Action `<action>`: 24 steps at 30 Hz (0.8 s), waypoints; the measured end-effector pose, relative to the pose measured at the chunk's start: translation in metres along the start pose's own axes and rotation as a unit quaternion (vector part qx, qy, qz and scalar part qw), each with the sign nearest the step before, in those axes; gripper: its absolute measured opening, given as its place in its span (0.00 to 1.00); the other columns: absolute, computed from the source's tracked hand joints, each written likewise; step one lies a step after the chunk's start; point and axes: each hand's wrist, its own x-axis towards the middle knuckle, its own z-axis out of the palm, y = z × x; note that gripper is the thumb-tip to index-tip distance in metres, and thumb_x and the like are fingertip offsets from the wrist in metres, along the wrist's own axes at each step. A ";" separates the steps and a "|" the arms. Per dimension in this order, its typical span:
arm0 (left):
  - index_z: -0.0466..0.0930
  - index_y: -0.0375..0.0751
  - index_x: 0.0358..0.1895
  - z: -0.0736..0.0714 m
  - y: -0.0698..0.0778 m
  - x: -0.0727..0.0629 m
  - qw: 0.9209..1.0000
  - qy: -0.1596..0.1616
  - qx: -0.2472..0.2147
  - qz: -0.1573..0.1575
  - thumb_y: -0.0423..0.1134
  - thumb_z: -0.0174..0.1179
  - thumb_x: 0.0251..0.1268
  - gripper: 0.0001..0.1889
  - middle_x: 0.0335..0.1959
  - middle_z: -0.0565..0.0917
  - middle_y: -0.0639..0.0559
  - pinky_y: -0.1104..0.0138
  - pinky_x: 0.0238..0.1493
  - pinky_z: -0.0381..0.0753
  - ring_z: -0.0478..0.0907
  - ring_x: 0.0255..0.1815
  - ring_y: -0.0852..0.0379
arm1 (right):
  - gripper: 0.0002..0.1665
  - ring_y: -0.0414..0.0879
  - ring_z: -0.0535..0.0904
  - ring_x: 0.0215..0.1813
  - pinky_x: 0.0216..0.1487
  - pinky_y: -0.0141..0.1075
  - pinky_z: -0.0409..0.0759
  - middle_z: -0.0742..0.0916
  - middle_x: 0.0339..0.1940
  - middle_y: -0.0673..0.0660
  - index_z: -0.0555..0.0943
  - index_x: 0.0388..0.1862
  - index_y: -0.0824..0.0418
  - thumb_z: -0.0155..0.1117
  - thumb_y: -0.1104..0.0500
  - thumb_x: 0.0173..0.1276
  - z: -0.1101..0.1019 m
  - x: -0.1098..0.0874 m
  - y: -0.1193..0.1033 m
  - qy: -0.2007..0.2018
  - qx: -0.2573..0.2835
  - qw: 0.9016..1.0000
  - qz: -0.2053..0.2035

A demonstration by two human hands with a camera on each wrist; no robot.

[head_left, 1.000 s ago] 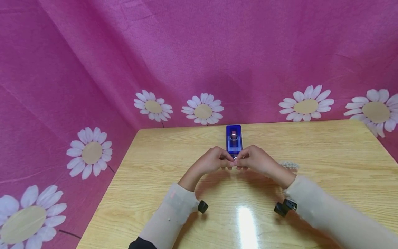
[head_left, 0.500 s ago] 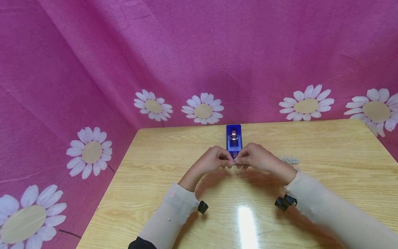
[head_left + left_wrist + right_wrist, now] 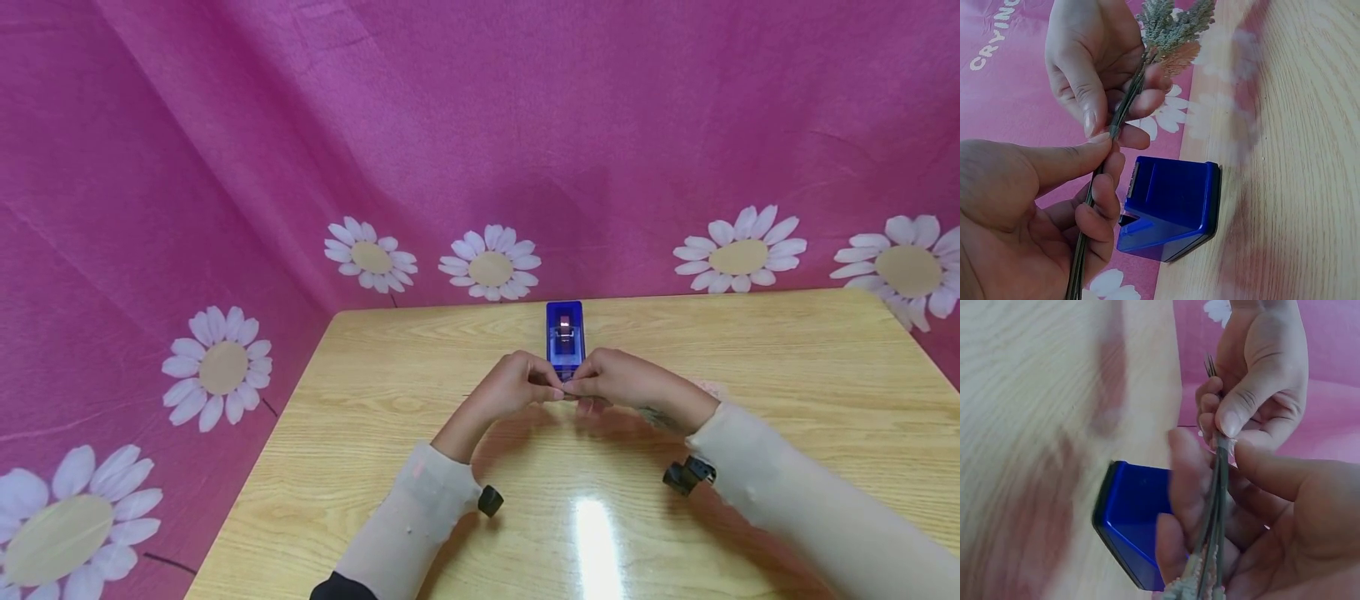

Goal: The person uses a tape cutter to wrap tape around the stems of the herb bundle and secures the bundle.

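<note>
My left hand (image 3: 510, 389) grips a thin bunch of dried flowers (image 3: 1175, 28) by the stems, thumb laid along them and fingers curled beneath. Beside it, my right hand (image 3: 622, 385) holds the same stems nearer the fluffy grey-green and pinkish heads. A clear piece of tape (image 3: 1221, 445) sits round the stems where the two thumbs come close together. In the head view, the hands hide most of the stems, and part of the heads shows by the right wrist. Just beyond the fingertips stands a blue tape dispenser (image 3: 565, 340).
The hands are over a light wooden table (image 3: 405, 358). Behind its far edge hangs a pink cloth (image 3: 600, 133) with large white daisies. A dark wrist camera (image 3: 490, 500) sticks out from the left sleeve, another from the right one.
The flower heads by the right wrist have swung as the bunch turned. The pale glint between the fingertips no longer shows. My right fingers have shifted slightly; the left hand has stayed in place.
</note>
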 end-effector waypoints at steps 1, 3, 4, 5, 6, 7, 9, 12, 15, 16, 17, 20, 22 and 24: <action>0.90 0.39 0.33 0.000 0.000 0.000 1.000 0.001 0.000 0.001 0.30 0.68 0.68 0.05 0.30 0.88 0.55 0.72 0.34 0.77 0.77 0.31 0.63 | 0.17 0.49 0.86 0.29 0.37 0.41 0.87 0.89 0.25 0.62 0.87 0.40 0.75 0.58 0.62 0.80 0.001 0.000 0.001 0.002 0.008 1.000 0.003; 0.91 0.39 0.34 0.000 0.001 -0.001 1.000 0.001 0.007 0.005 0.31 0.68 0.68 0.04 0.31 0.89 0.55 0.72 0.34 0.77 0.77 0.31 0.64 | 0.18 0.45 0.82 0.26 0.31 0.35 0.82 0.88 0.22 0.60 0.87 0.38 0.75 0.58 0.61 0.80 0.002 0.000 0.002 0.007 0.014 1.000 0.002; 0.91 0.38 0.34 0.000 0.001 -0.001 1.000 0.000 0.009 0.007 0.31 0.68 0.68 0.04 0.31 0.89 0.55 0.72 0.34 0.77 0.77 0.31 0.64 | 0.18 0.43 0.79 0.25 0.29 0.33 0.78 0.87 0.22 0.58 0.87 0.37 0.75 0.58 0.62 0.80 0.003 0.000 0.002 0.009 0.014 1.000 0.000; 0.91 0.38 0.35 0.000 0.001 -0.001 1.000 -0.001 0.012 0.009 0.31 0.68 0.69 0.04 0.32 0.89 0.54 0.72 0.34 0.77 0.77 0.31 0.64 | 0.18 0.42 0.77 0.24 0.27 0.31 0.75 0.86 0.21 0.57 0.87 0.37 0.75 0.58 0.62 0.80 0.004 0.000 0.003 0.015 0.012 1.000 0.001; 0.91 0.38 0.35 -0.001 0.002 -0.002 1.000 -0.003 0.014 0.010 0.31 0.67 0.69 0.05 0.32 0.89 0.54 0.72 0.34 0.76 0.77 0.32 0.64 | 0.18 0.41 0.75 0.24 0.26 0.30 0.71 0.86 0.21 0.56 0.87 0.37 0.75 0.58 0.62 0.79 0.004 0.000 0.004 0.020 0.010 1.000 0.002; 0.91 0.37 0.36 -0.001 0.002 -0.002 1.000 -0.005 0.017 0.012 0.31 0.66 0.70 0.06 0.33 0.89 0.53 0.72 0.35 0.77 0.77 0.32 0.64 | 0.17 0.41 0.73 0.24 0.25 0.29 0.69 0.85 0.21 0.55 0.87 0.37 0.75 0.59 0.62 0.79 0.005 0.000 0.005 0.025 0.008 1.000 0.004; 0.91 0.37 0.37 -0.002 0.002 -0.002 1.000 -0.013 0.022 0.015 0.31 0.63 0.73 0.07 0.34 0.89 0.51 0.72 0.36 0.78 0.78 0.33 0.63 | 0.16 0.41 0.71 0.24 0.25 0.28 0.66 0.85 0.21 0.56 0.87 0.37 0.75 0.59 0.63 0.78 0.006 0.000 0.007 0.036 0.004 0.999 0.005; 0.91 0.36 0.38 -0.004 0.001 -0.002 0.999 -0.022 0.026 0.014 0.33 0.60 0.76 0.10 0.36 0.89 0.50 0.71 0.38 0.79 0.79 0.35 0.62 | 0.15 0.41 0.71 0.24 0.25 0.29 0.66 0.86 0.21 0.56 0.88 0.36 0.73 0.60 0.64 0.77 0.008 0.000 0.008 0.053 -0.001 0.999 0.008; 0.91 0.37 0.38 -0.004 0.000 -0.001 0.999 -0.026 0.030 0.006 0.34 0.60 0.77 0.11 0.34 0.89 0.50 0.70 0.37 0.80 0.80 0.35 0.59 | 0.14 0.40 0.68 0.23 0.24 0.30 0.65 0.87 0.22 0.57 0.89 0.36 0.71 0.63 0.62 0.76 0.011 -0.001 0.007 0.071 -0.017 0.997 0.009; 0.91 0.36 0.38 -0.004 0.001 0.000 0.999 -0.026 0.031 0.002 0.34 0.60 0.77 0.11 0.34 0.89 0.50 0.70 0.36 0.79 0.80 0.35 0.58 | 0.13 0.40 0.69 0.23 0.24 0.30 0.65 0.87 0.23 0.57 0.89 0.36 0.70 0.63 0.62 0.76 0.011 -0.002 0.006 0.078 -0.023 0.997 0.011; 0.91 0.35 0.38 -0.004 0.000 0.000 0.999 -0.027 0.031 0.000 0.34 0.60 0.76 0.11 0.33 0.89 0.49 0.69 0.36 0.79 0.81 0.35 0.57 | 0.13 0.40 0.69 0.23 0.24 0.31 0.65 0.88 0.23 0.57 0.90 0.36 0.69 0.64 0.61 0.76 0.012 -0.002 0.005 0.085 -0.033 0.996 0.009; 0.91 0.32 0.39 -0.004 0.000 0.002 0.999 -0.034 0.038 -0.002 0.34 0.59 0.77 0.12 0.32 0.89 0.45 0.69 0.34 0.78 0.82 0.36 0.51 | 0.12 0.42 0.73 0.25 0.27 0.34 0.71 0.89 0.25 0.56 0.90 0.36 0.66 0.66 0.60 0.74 0.014 -0.003 0.004 0.102 -0.065 0.993 0.005; 0.90 0.31 0.39 -0.004 0.001 0.003 0.998 -0.040 0.040 -0.003 0.34 0.59 0.78 0.12 0.33 0.89 0.41 0.69 0.34 0.77 0.83 0.38 0.48 | 0.11 0.45 0.78 0.29 0.31 0.37 0.75 0.89 0.26 0.55 0.90 0.35 0.65 0.67 0.60 0.74 0.015 -0.003 0.002 0.111 -0.081 0.991 0.001; 0.90 0.30 0.39 -0.005 0.001 0.003 0.998 -0.046 0.042 -0.006 0.33 0.58 0.78 0.13 0.34 0.89 0.39 0.70 0.33 0.77 0.83 0.39 0.44 | 0.10 0.47 0.80 0.31 0.33 0.38 0.77 0.89 0.26 0.54 0.90 0.35 0.64 0.67 0.60 0.74 0.017 -0.003 0.002 0.117 -0.094 0.989 0.002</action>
